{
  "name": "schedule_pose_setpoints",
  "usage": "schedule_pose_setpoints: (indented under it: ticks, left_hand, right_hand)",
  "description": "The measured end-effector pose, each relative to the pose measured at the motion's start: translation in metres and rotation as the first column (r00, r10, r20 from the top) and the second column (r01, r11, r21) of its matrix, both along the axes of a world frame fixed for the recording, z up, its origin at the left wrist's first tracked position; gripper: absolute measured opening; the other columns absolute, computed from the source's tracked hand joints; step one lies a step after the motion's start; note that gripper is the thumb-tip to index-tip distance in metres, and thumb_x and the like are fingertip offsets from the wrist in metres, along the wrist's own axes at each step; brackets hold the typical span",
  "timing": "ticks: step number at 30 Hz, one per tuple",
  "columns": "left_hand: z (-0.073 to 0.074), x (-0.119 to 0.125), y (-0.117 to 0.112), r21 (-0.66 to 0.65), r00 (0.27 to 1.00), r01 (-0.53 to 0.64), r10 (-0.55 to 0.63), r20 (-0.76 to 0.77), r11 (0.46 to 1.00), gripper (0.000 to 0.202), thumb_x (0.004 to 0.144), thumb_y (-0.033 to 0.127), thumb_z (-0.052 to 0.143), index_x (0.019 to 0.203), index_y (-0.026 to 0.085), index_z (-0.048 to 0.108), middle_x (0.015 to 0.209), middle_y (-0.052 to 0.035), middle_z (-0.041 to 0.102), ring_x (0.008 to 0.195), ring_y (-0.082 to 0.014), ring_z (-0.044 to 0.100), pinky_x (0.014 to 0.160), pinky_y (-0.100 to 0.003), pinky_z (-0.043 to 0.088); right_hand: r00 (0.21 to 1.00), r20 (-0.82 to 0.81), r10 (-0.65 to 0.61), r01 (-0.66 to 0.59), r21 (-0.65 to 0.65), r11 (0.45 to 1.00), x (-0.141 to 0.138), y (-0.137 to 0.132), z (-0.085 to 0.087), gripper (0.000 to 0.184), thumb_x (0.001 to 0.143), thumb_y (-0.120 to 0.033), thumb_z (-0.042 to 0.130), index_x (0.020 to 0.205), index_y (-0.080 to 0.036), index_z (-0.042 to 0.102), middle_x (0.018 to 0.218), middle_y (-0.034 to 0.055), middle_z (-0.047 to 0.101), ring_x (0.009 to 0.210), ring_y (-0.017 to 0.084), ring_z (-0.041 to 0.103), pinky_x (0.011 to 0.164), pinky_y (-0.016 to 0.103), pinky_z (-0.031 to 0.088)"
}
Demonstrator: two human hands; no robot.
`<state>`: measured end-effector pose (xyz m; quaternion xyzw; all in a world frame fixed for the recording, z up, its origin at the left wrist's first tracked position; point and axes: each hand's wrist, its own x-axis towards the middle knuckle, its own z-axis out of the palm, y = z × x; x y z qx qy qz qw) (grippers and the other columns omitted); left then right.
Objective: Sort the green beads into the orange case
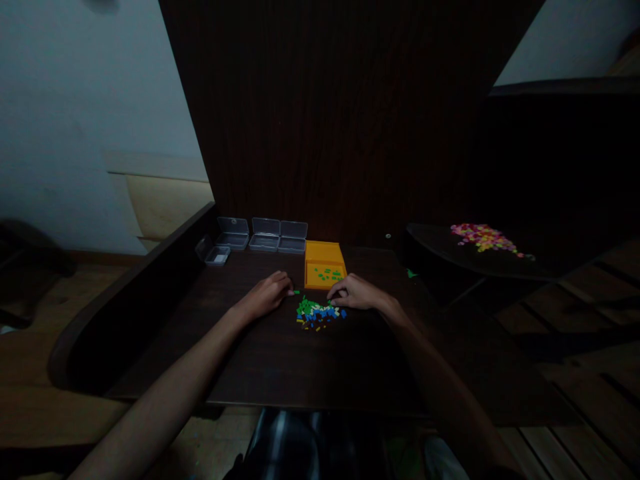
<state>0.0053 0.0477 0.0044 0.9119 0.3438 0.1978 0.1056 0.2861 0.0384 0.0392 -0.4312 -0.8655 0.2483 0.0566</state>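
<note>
Here, nearest of all and below both hands, dark checked clothing (295,447) shows at the near edge of the dark wooden table (280,373), and up over that top come two bare forearms; now the pile of tiny bricks (320,313), lying on the table between the hands and a little nearer than them, green on the left hand's side, white and blue toward the right hand, with yellow and brown bits along its near edge. Look at the left hand (273,290): fingers bent and bunched, tips right by a loose green brick (297,292), and whether they pinch it I cannot tell. Across to the right hand (357,292), fingers curled, thumb and fingertips low over the pile's far right edge, a speck of green just by them, though a firm pinch cannot be made out. Just past the fingertips, between the hands, sits the orange box (323,252), lid tipped back, green pieces (327,272) scattered in its tray. Out to the right of the right hand lies a green scrap (411,273); beyond the left hand, a small transparent box (217,257) and a row of three more transparent boxes (266,227), lids raised. Farther right of the right hand, a curved shelf (440,248) carries pink and yellow beads (483,237), and behind everything, straight beyond both hands, rises a dark wooden panel (350,120)
</note>
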Motion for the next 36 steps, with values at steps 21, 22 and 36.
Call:
schedule_pose_setpoints:
  ticks: [21,22,36]
  left_hand:
    - [0.001,0.002,-0.001,0.025,1.0,-0.004,0.004,-0.018,1.0,0.014,0.094,0.02,0.046,0.086,0.018,0.056,0.092,-0.0073,0.058,0.089,-0.0208,0.053,0.082,-0.033,0.046]
    - [0.001,0.002,-0.001,0.023,1.0,-0.004,0.004,-0.014,1.0,0.014,0.094,0.02,0.045,0.086,0.018,0.056,0.092,-0.0073,0.057,0.089,-0.0206,0.053,0.081,-0.033,0.046]
    - [0.001,0.007,-0.002,-0.043,0.993,-0.001,0.006,0.12,0.999,0.015,0.095,0.026,0.047,0.09,0.017,0.058,0.092,-0.0067,0.06,0.091,-0.0205,0.056,0.083,-0.033,0.047]
  right_hand:
    - [0.936,-0.156,-0.317,0.349,0.269,0.898,0.011,0.021,-0.012,0.024,0.082,-0.03,0.06,0.088,-0.015,0.078,0.062,0.002,0.065,0.055,0.011,0.052,0.054,0.022,0.032]
    - [0.937,-0.135,-0.322,0.348,0.271,0.898,0.01,0.021,-0.013,0.023,0.082,-0.03,0.061,0.089,-0.016,0.078,0.063,0.0023,0.065,0.055,0.012,0.054,0.054,0.022,0.032]
    - [0.921,-0.152,-0.359,0.389,0.288,0.875,0.009,0.02,-0.013,0.029,0.085,-0.032,0.056,0.098,-0.017,0.077,0.07,0.0045,0.071,0.06,0.014,0.059,0.058,0.023,0.037]
